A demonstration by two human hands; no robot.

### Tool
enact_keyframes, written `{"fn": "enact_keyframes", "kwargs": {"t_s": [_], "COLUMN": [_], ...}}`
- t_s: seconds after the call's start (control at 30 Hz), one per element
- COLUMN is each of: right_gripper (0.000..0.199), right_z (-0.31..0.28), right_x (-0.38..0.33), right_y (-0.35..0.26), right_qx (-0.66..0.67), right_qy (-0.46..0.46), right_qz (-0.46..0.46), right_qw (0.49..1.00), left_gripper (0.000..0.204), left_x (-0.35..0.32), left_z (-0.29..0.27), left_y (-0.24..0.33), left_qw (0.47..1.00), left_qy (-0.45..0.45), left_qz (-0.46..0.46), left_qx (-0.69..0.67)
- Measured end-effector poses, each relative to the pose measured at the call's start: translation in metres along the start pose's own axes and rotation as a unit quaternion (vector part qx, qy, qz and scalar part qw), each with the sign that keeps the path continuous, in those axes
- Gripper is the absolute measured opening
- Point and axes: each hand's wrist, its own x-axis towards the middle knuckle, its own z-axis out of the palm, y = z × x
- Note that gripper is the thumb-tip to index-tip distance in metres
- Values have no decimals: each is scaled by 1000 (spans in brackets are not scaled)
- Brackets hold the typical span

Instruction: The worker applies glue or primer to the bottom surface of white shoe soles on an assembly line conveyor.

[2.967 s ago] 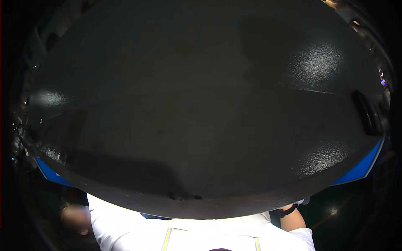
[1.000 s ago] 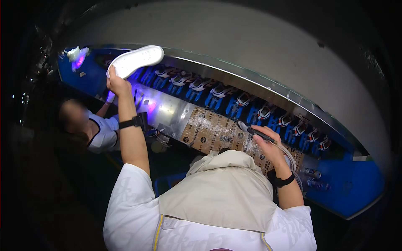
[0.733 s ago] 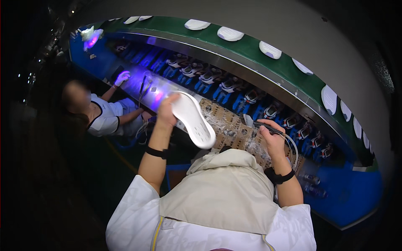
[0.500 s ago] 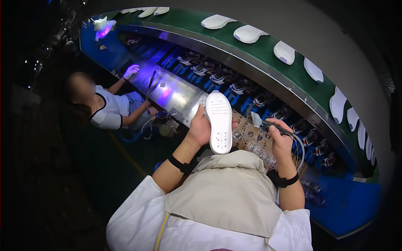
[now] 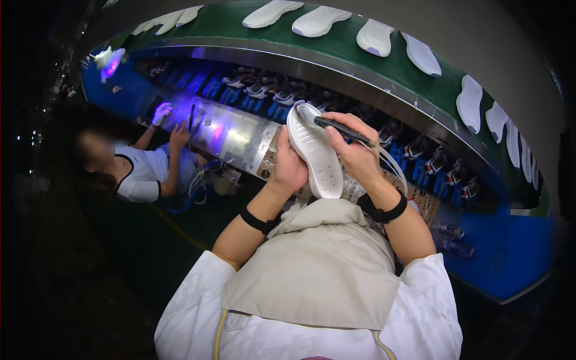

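Head view: the left hand (image 5: 289,170) curls closed around the edge of a white shoe sole (image 5: 314,151), holding it upright in front of the chest. The right hand (image 5: 355,151) pinches a dark pen-like tool (image 5: 343,128), its tip touching the sole's upper end. Behind them, a green conveyor (image 5: 384,63) carries more white soles.

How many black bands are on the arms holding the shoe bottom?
2. One black band below the left hand gripping the white sole; the other below the right hand gripping a black tool. Both wrists show fully.
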Motion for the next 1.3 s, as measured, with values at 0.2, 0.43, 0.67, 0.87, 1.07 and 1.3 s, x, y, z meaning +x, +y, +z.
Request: {"fn": "enact_keyframes", "kwargs": {"t_s": [0.2, 0.43, 0.67, 0.87, 1.07, 1.3], "right_gripper": [30, 28, 30, 34, 34, 40], "right_z": [-33, -37, -38, -31, -31, -39], "right_x": [3, 6, -1, -7, -10, -11], "right_y": [1, -3, -18, -23, -28, -32], "right_qx": [60, -47, -110, -148, -141, -51], "right_qy": [-175, -260, -283, -207, -170, -221], "right_qz": [-18, -136, -215, -176, -146, -143], "right_qw": [983, 955, 928, 951, 964, 963], "left_gripper": [70, 71, 77, 83, 80, 93], "left_x": [8, 14, 19, 24, 29, 29], "left_z": [-12, -13, 1, 18, 30, 42], "left_y": [7, 13, 22, 35, 46, 62], "left_qw": [993, 998, 982, 989, 988, 988], "left_qy": [-101, -38, -133, -100, -122, -101], "left_qz": [-18, -15, -36, -4, 45, 40], "left_qx": [-60, -52, -133, -105, -86, -113]}}
